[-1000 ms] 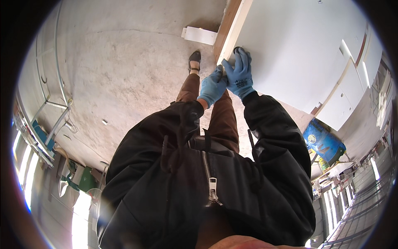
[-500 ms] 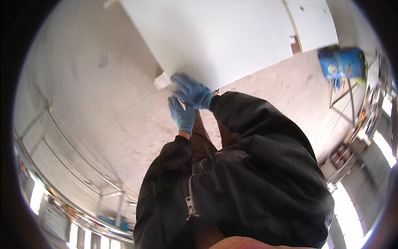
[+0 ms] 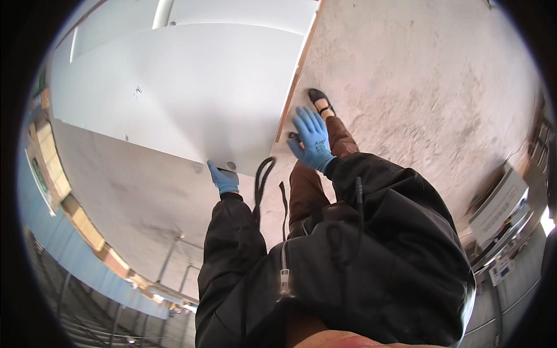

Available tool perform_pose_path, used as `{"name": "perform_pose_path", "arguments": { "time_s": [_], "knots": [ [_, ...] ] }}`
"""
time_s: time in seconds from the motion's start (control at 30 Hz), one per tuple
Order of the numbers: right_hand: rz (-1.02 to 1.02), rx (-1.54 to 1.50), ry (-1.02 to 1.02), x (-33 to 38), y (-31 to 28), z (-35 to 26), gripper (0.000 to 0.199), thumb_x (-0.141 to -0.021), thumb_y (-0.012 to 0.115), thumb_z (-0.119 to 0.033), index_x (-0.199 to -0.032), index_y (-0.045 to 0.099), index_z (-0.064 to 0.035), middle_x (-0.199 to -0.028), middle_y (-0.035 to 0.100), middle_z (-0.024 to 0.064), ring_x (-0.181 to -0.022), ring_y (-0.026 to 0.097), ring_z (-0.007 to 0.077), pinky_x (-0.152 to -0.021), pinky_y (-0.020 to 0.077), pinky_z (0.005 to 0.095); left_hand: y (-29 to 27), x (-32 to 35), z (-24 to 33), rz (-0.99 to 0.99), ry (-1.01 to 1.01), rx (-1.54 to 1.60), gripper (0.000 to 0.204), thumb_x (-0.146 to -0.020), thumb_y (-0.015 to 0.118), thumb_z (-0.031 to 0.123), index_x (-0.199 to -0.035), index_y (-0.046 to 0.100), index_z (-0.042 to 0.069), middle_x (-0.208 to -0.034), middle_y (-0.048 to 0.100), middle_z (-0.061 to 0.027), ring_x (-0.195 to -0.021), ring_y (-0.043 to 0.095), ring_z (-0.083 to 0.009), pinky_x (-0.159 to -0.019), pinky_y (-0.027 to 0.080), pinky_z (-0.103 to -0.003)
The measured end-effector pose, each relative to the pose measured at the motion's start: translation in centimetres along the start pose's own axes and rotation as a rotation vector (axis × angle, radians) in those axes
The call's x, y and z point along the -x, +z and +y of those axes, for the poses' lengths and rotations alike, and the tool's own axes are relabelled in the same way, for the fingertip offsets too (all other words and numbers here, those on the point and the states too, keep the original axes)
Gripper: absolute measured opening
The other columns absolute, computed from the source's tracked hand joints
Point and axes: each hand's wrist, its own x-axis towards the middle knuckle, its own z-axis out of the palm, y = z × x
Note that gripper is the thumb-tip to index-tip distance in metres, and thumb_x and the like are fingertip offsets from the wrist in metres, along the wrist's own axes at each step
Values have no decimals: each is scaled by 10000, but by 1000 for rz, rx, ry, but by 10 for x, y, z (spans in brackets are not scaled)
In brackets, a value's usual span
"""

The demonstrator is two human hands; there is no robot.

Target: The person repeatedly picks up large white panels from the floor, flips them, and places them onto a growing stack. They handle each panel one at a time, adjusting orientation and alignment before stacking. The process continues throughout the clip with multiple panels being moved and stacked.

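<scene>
A large white panel (image 3: 191, 98) fills the upper left, with a thin brown edge on its right side. At its near edge, close to the corner, my left hand (image 3: 225, 181) in a blue glove is closed round the edge; most of its fingers are hidden by the panel. A round grey spot (image 3: 230, 166) shows on the panel beside that hand. My right hand (image 3: 314, 142), also in a blue glove, is open with fingers stretched out, to the right of the panel's corner and apart from it, over my legs. It holds nothing visible.
My shoe (image 3: 320, 100) stands on the dusty concrete floor (image 3: 418, 87) right of the panel. Metal frames (image 3: 174, 261) stand at the lower left, boards and boxes (image 3: 87, 223) along the left rim. A white box (image 3: 498, 203) is at the far right.
The view has swung, so the panel now lies to the left. My hands, close together at the panel's corner before, are apart: the left at the near edge, the right off the panel.
</scene>
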Motion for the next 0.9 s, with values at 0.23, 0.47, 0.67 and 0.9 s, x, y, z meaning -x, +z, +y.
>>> {"name": "perform_pose_path", "arguments": {
  "time_s": [0.23,0.47,0.67,0.9],
  "knots": [
    [-74,-484,528,98,92,-18,456,-927,592,-246,-1327,562,-27,-1377,568,238,-1276,539,414,-1072,437,466,16,-5,11,176,-160,-144,641,-1024,398,604,-1481,458,158,-1479,506,-8,-1315,481,-239,-1081,416,-451],
    [-158,-580,440,146,122,-59,530,-911,599,-190,-1415,513,-50,-1447,522,231,-1265,545,417,-1062,444,458,-2,-19,9,82,-138,-207,683,-1001,426,648,-1487,451,168,-1468,517,-23,-1338,473,-288,-1143,354,-497],
    [-138,-594,408,159,139,-85,650,-899,553,-184,-1505,371,-35,-1534,394,271,-1322,477,450,-1114,386,476,3,-8,9,-42,-87,-200,629,-1003,453,620,-1454,488,183,-1449,536,-59,-1328,490,-329,-1116,393,-554],
    [-197,-606,635,136,144,-118,745,-949,568,-338,-1541,286,17,-1589,295,298,-1427,369,459,-1172,331,456,5,-5,9,-41,-117,-245,726,-997,372,679,-1506,440,166,-1531,476,-40,-1402,430,-308,-1183,324,-499]
  ]
}}
